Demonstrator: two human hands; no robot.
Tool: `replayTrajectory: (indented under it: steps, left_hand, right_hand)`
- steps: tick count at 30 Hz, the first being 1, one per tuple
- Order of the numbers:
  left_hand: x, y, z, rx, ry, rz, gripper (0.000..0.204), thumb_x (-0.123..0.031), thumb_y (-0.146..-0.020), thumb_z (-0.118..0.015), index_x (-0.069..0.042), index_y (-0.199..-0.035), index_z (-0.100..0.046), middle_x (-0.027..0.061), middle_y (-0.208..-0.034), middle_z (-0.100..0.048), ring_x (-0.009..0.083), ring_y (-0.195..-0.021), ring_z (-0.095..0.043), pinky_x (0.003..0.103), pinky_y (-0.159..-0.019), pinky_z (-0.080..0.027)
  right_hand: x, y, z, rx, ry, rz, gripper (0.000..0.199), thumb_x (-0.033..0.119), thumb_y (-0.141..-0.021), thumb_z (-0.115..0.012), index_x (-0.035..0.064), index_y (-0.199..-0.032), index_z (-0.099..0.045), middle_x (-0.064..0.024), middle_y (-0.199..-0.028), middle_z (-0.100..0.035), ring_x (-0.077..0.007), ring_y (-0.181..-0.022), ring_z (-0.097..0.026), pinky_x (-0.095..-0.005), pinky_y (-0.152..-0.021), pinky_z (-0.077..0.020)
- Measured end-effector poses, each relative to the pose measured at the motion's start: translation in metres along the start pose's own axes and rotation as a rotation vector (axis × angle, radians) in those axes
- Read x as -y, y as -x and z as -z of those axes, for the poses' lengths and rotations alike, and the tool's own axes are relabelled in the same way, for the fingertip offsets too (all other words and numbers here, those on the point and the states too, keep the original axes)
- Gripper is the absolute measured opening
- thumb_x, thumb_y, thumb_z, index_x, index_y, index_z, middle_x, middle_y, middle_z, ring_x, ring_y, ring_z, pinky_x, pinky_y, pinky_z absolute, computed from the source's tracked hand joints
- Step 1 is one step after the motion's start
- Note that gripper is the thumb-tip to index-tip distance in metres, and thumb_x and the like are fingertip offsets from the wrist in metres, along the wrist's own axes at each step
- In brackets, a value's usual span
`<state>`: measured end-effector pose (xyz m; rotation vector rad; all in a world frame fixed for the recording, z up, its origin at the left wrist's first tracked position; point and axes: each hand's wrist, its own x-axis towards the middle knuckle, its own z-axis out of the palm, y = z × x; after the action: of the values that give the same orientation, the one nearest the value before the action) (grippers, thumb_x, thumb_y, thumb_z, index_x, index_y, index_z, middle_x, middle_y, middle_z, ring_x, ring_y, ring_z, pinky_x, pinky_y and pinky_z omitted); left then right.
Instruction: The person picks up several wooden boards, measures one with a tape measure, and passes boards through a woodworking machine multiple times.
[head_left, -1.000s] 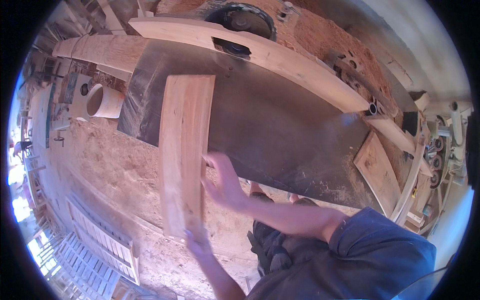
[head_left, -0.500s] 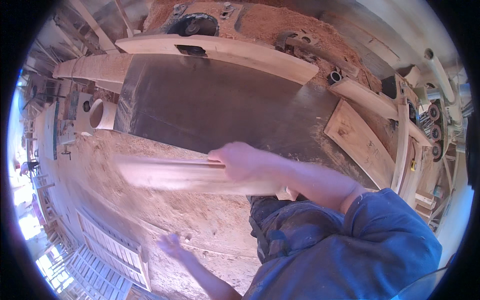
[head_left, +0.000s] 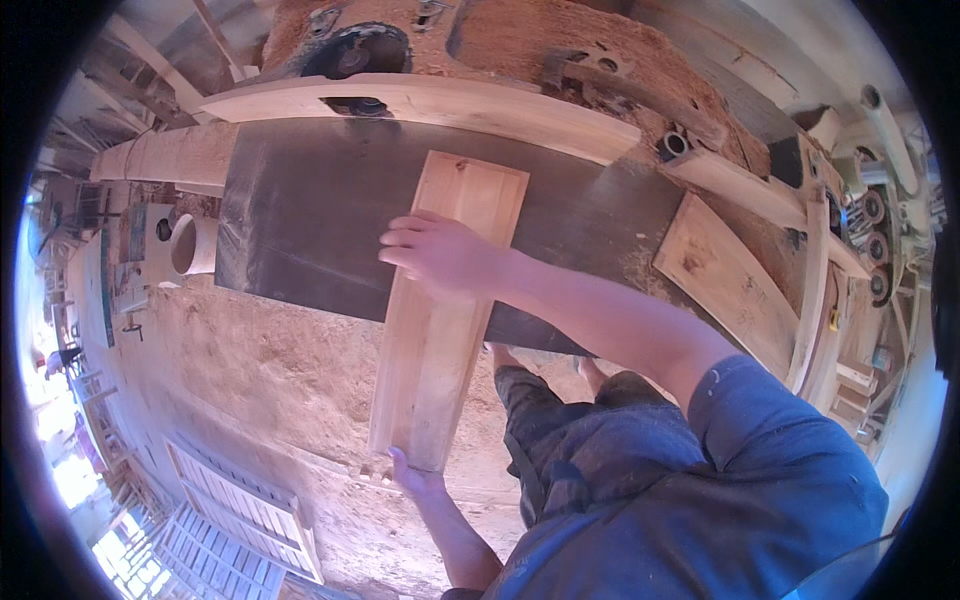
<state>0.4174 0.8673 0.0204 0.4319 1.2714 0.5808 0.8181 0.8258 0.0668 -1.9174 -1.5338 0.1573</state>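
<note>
A long wooden panel (head_left: 435,350) with bevelled edges lies partly over the dark machine table (head_left: 310,190), its near end sticking out past the table's front edge. My right hand (head_left: 445,255) reaches across the panel's upper face, fingers gripping over its left edge. At the near end my left hand (head_left: 420,483) holds the panel, thumb on top; its other fingers are hidden underneath. Behind, a pale wooden fence board (head_left: 480,110) runs along the table, with a cutout (head_left: 355,106) in which a dark round part shows.
A second wooden board (head_left: 725,265) rests at the table's right end. Sawdust (head_left: 540,40) is heaped behind the fence, beside a round dark machine part (head_left: 360,50). A pale round pipe (head_left: 195,245) stands off the left end. Slatted wooden frames (head_left: 245,510) lie on the dusty floor at lower left.
The panel has turned from lying crosswise in front of the table to pointing away from me, its far end now over the table. My left hand, empty before, has taken its near end.
</note>
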Motion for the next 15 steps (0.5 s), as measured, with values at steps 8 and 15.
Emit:
replayTrajectory:
  steps: [8, 15]
  left_hand:
    - [-0.002, -0.013, -0.036, 0.002, -0.101, 0.001, 0.066, -0.036, -0.094, -0.060, -0.002, -0.145, -0.035, 0.0178, -0.141, -0.047, 0.0366, -0.128, -0.049, 0.052, -0.107, -0.042]
    - [-0.026, -0.029, -0.070, -0.039, -0.190, -0.024, 0.060, -0.029, -0.094, -0.063, 0.003, -0.139, -0.041, 0.0193, -0.131, -0.055, 0.0345, -0.117, -0.058, 0.050, -0.099, -0.050]
  right_hand:
    - [-0.036, 0.025, 0.000, -0.052, 0.162, -0.099, 0.055, 0.031, -0.085, -0.065, -0.0014, -0.128, -0.055, -0.0138, -0.142, -0.049, -0.0280, -0.138, -0.038, -0.0423, -0.116, -0.0288]
    - [-0.045, -0.003, -0.010, -0.061, 0.159, -0.118, 0.063, 0.038, -0.084, -0.066, -0.0022, -0.131, -0.054, -0.0139, -0.144, -0.047, -0.0267, -0.140, -0.036, -0.0408, -0.118, -0.0236]
